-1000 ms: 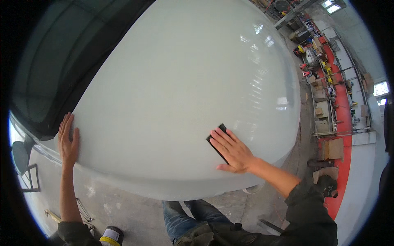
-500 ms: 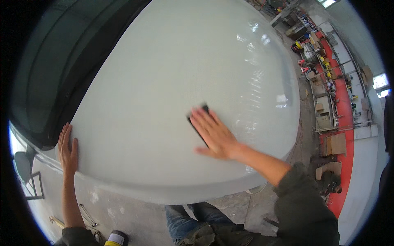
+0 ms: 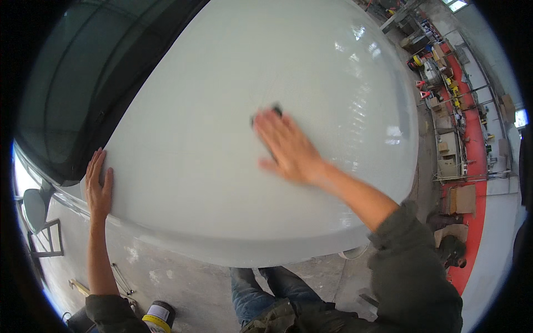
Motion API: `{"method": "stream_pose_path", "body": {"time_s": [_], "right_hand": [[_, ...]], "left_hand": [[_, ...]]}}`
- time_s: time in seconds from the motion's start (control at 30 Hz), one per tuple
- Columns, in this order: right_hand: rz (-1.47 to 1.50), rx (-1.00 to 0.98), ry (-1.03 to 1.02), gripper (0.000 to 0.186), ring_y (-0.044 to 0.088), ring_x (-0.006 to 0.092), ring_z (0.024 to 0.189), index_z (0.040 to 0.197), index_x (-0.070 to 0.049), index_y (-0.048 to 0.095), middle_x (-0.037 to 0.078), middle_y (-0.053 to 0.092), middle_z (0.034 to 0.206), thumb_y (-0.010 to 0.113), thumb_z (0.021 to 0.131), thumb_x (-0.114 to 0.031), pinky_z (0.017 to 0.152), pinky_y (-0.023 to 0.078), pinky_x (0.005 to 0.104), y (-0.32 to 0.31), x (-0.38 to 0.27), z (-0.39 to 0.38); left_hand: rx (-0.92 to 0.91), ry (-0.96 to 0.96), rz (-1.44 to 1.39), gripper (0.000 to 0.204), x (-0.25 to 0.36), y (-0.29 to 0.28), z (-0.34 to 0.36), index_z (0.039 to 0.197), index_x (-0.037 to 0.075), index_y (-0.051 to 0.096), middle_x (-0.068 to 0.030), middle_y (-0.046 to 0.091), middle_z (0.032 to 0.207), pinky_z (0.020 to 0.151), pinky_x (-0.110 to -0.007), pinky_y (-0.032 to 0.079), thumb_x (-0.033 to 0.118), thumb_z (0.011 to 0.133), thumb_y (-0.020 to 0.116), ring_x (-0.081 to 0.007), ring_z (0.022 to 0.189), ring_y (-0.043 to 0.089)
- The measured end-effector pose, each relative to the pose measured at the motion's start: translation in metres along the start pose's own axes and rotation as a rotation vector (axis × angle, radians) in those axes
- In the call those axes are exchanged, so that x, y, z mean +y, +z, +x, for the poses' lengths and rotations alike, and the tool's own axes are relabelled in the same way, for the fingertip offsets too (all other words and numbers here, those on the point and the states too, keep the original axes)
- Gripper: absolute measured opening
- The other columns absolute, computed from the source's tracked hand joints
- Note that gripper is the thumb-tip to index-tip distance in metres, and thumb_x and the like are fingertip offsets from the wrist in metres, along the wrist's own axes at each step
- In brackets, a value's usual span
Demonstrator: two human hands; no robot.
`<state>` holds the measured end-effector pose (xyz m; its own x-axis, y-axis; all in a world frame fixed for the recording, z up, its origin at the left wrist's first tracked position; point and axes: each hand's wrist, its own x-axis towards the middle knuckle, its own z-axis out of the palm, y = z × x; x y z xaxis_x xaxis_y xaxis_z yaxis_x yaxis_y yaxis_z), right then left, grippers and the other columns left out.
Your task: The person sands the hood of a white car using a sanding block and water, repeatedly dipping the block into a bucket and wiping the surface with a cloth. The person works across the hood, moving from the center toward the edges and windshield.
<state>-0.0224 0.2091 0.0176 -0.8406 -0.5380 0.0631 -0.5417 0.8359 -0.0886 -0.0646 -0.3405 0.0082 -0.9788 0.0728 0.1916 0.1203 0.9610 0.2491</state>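
Observation:
A pale, whitish car hood (image 3: 189, 183) fills the middle of the view. On it my right hand (image 3: 291, 150) lies flat over a black sanding block (image 3: 277, 108), pressing it to the surface. Only the block's far end and a bit of its left edge show; palm and fingers cover the rest, slightly blurred. My left hand (image 3: 99, 188) rests at the hood's left edge near the windshield corner, fingers stretched out and holding nothing.
The dark windshield (image 3: 83, 94) borders the hood at upper left, with a side mirror (image 3: 35, 210) below. A black and yellow bucket (image 3: 159, 316) stands on the floor near my left arm. Cluttered shelves (image 3: 449, 122) line the right wall, and a person (image 3: 452, 252) is there.
My right hand has slid farther across the hood, away from me, with the sanding block under it. My left hand stays at the hood's edge while the whole view has shifted a little.

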Motion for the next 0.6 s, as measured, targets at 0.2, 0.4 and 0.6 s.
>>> {"method": "stream_pose_path", "body": {"time_s": [0.2, 0.4, 0.6], "right_hand": [[0.134, -0.241, -0.161, 0.09, 0.017, 0.0331, 0.163, 0.165, -0.001, 0.029, 0.016, 0.023, 0.174, 0.044, 0.104, -0.065, 0.132, 0.012, 0.0512, -0.027, -0.023, -0.08], [0.08, -0.003, -0.158, 0.088, 0.012, 0.0317, 0.163, 0.165, 0.0, 0.027, 0.016, 0.022, 0.175, 0.044, 0.104, -0.062, 0.133, 0.009, 0.0473, 0.004, -0.074, 0.149], [0.162, 0.07, -0.205, 0.086, 0.015, 0.0321, 0.163, 0.164, 0.002, 0.027, 0.018, 0.023, 0.174, 0.044, 0.106, -0.059, 0.133, 0.01, 0.0476, 0.016, -0.108, 0.163]], "left_hand": [[0.015, -0.024, -0.038, 0.05, 0.006, -0.011, -0.009, 0.15, 0.016, 0.061, -0.0068, 0.05, 0.162, 0.13, -0.045, 0.026, 0.028, 0.101, 0.06, -0.0298, 0.154, 0.04], [0.022, -0.025, -0.084, 0.05, 0.031, -0.008, -0.002, 0.147, 0.014, 0.062, -0.0089, 0.054, 0.159, 0.129, -0.046, 0.028, 0.025, 0.099, 0.061, -0.031, 0.153, 0.042], [0.033, 0.017, -0.026, 0.049, 0.017, -0.013, 0.002, 0.149, 0.014, 0.061, -0.0081, 0.053, 0.16, 0.13, -0.045, 0.026, 0.027, 0.102, 0.06, -0.0288, 0.153, 0.042]]}}
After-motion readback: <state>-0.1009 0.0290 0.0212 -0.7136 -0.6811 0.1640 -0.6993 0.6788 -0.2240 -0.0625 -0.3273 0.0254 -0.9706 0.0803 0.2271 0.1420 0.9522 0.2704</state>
